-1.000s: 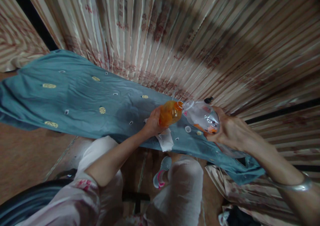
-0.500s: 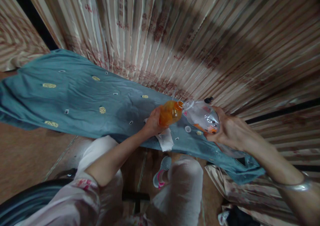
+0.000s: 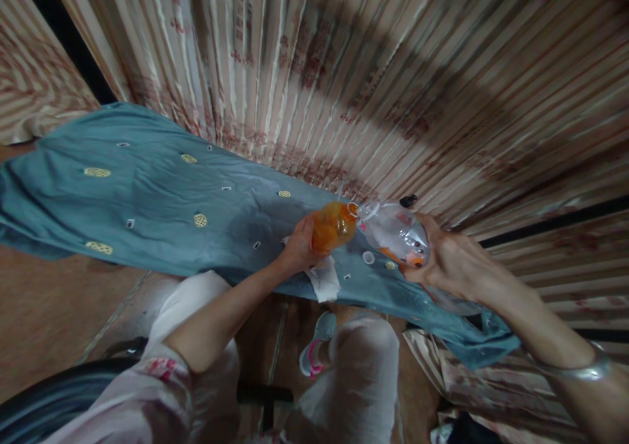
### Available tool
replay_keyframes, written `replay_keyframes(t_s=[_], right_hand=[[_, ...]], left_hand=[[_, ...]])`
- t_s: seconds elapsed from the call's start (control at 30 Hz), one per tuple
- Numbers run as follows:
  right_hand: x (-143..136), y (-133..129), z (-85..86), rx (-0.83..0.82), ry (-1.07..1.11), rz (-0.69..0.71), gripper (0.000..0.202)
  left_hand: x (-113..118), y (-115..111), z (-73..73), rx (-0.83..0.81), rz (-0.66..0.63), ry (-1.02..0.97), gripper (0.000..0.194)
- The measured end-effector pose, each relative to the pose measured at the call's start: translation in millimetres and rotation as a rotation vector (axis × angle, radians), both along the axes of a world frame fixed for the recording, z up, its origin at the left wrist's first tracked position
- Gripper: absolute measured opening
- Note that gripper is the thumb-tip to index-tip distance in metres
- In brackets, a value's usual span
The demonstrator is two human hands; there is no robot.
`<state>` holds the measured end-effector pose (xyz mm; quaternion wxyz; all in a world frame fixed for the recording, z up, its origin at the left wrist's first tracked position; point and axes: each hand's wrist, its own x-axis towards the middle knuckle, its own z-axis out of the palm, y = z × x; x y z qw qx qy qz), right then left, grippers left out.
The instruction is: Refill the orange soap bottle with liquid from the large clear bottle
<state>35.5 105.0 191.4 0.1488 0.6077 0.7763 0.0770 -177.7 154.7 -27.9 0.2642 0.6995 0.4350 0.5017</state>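
Note:
My left hand (image 3: 299,246) is wrapped round a bottle of orange liquid (image 3: 334,228), which leans to the right over the cloth. My right hand (image 3: 439,257) grips a clear plastic bottle (image 3: 393,229) tilted with its neck to the left; orange and dark markings show on its side. The two bottle mouths meet or nearly meet; whether liquid passes between them I cannot tell. Beneath the bottles lies a small white cap (image 3: 368,258) on the cloth. A crumpled white tissue (image 3: 324,280) rests by my left wrist, at the near edge.
A teal cloth with pineapple prints (image 3: 162,195) covers the long narrow table. Striped, pleated curtains (image 3: 275,57) hang right behind it. A small black object (image 3: 408,200) is by the far edge. Below are my knees, a shoe (image 3: 318,342) and the tiled floor (image 3: 44,300).
Both hands hold the bottles in nearly the same position, mouths still together. The view has shifted slightly, so the table sits a little lower.

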Motion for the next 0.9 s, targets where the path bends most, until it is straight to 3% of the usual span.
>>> replay_keyframes(t_s=[0.33,0.9], right_hand=[[0.2,-0.4,2.1,0.007,-0.022,0.028,0.079],[0.8,0.1,0.0,0.004,0.003,0.009,0.084]], left_hand=[[-0.1,-3.5,6.3,-0.022,0.007,-0.002,0.085],[0.9,-0.3,0.4,-0.015,0.004,-0.014,0.086]])
